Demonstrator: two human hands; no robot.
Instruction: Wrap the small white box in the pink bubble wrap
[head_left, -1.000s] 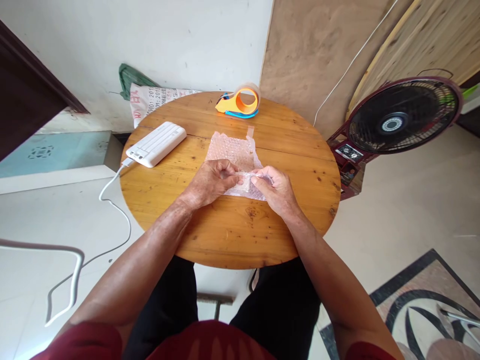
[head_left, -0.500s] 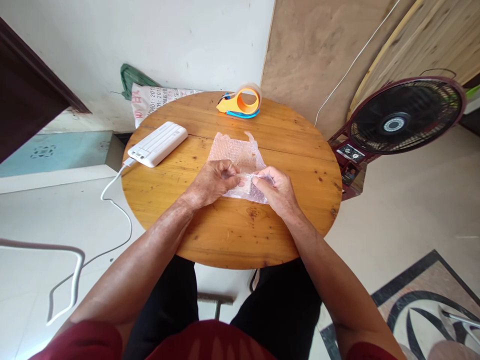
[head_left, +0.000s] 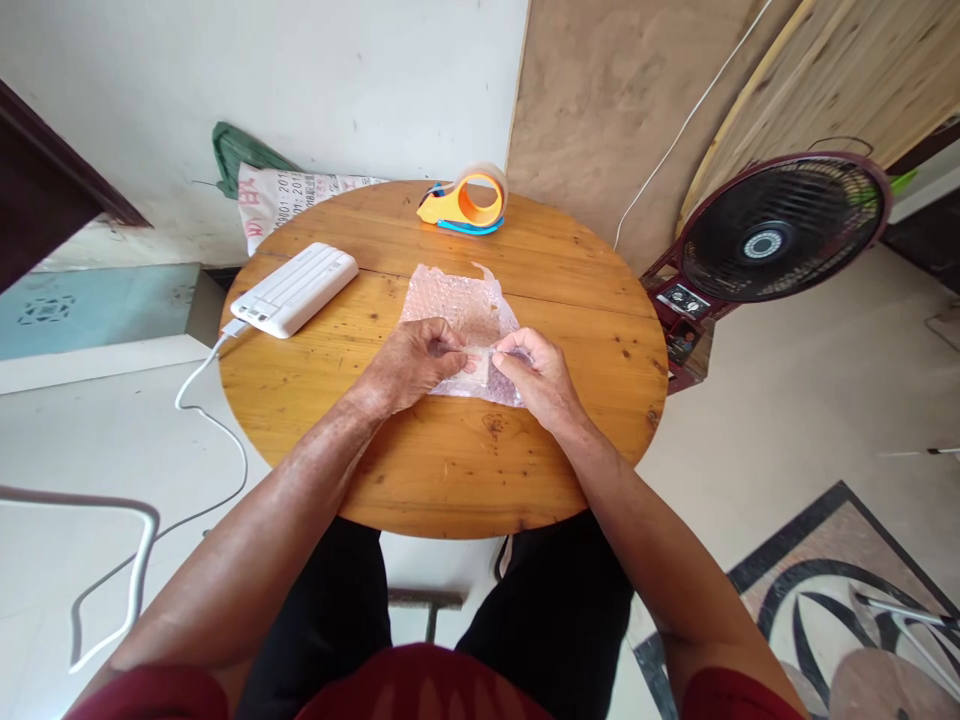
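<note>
Bubble wrap [head_left: 454, 305] lies on the round wooden bench [head_left: 450, 470] in front of me, roughly in the middle, its far part spread out and its near part gathered under my hands. With my left hand [head_left: 416, 365] I pinch its folded edge between thumb and fingers, and with my right hand [head_left: 541, 378] I pinch the same fold a little further right. Both hands are narrow, their fingertips near each other but apart. A pale, flat patch shows between them under the clear plastic; I cannot tell what it is. At the wrap's far right corner a thin strip sticks up.

Beyond the wrap, near the far rim, an orange and blue tape dispenser [head_left: 442, 208] stands with its roll upright. To my left, well apart from the wrap, lies a white power bank [head_left: 296, 290], with a white cable [head_left: 235, 327] plugged into its near end and hanging off the edge. Past the bench on my right is a dark red fan [head_left: 761, 240]; behind the far left rim sits a printed sack [head_left: 259, 205].
</note>
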